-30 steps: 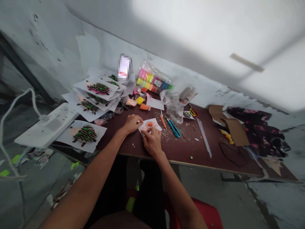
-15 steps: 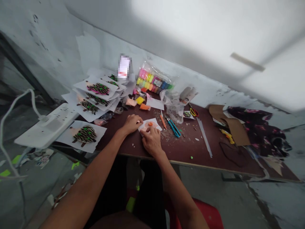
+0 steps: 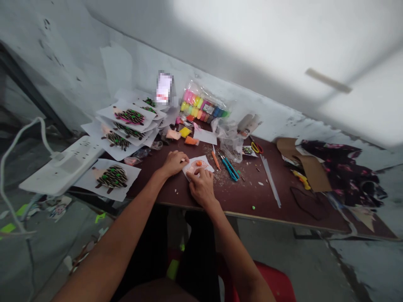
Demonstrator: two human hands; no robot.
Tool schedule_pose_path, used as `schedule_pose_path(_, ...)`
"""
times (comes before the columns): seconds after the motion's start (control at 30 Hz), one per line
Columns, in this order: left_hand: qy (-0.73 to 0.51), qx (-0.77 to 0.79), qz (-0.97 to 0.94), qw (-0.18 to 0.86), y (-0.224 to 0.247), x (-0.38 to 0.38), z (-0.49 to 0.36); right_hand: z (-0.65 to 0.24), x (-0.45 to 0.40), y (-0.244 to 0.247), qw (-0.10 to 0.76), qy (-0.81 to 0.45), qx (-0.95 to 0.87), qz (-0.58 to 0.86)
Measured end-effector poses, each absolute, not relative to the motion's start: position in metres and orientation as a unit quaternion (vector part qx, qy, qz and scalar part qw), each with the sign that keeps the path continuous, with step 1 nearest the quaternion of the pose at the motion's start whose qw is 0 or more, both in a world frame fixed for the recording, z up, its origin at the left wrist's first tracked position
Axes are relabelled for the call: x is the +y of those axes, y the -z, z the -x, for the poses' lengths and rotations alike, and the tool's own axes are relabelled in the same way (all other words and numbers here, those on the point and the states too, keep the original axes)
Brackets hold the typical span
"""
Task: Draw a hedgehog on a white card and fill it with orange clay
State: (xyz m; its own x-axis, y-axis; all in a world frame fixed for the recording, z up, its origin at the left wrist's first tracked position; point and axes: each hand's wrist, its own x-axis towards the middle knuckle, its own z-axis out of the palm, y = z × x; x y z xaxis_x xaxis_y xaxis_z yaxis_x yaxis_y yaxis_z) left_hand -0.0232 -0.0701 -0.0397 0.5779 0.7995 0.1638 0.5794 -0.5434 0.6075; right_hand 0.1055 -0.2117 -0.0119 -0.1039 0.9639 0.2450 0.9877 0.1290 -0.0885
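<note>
A small white sheet of paper (image 3: 206,160) with an orange drawing lies on the brown table, close to its front edge. On the drawing sits a small lump of orange modelling clay (image 3: 199,163). My left hand (image 3: 174,163) rests at the sheet's left edge, fingers curled and thumb and fingertips closed on that edge. Over the lower part of the drawing, my right hand (image 3: 202,185) is bent, its closed fingertips pressed onto pale peach clay at the sheet's lower left. The fingers partly hide this clay.
An orange-handled craft knife (image 3: 215,159) and blue-handled pliers (image 3: 230,168) lie right of the sheet among crumbs. Clay packets (image 3: 184,132) and a bag of coloured clay (image 3: 201,107) are behind. Hedgehog pictures (image 3: 112,177) and a power strip (image 3: 63,167) stand left; scissors (image 3: 256,147) right.
My right hand has shifted very slightly, its fingertips staying at the lower part of the drawing. The left hand and the sheet stay in place.
</note>
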Motion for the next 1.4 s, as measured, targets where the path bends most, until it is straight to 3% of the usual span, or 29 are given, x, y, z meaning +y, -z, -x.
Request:
schedule_pose_path(0.3,-0.222,0.405,-0.850,0.252,0.042,-0.070,0.023,-0.115,-0.218,0.017,0.174,0.038,-0.710,0.682)
schedule_pose_path(0.63,-0.220,0.405,-0.853,0.246,0.043,-0.069,0.024,-0.111,-0.216,0.013,0.133,0.049,-0.725,0.673)
schedule_pose_path(0.9,-0.223,0.404,-0.854,0.240,0.042,-0.070,0.023,-0.116,-0.217,0.019,0.175,0.049,-0.698,0.693)
schedule_pose_path(1.13,-0.218,0.405,-0.853,0.246,0.042,-0.070,0.023,-0.112,-0.215,0.015,0.133,0.039,-0.709,0.691)
schedule_pose_path(1.4,-0.217,0.403,-0.851,0.257,0.042,-0.069,0.024,-0.113,-0.217,0.014,0.146,0.045,-0.711,0.686)
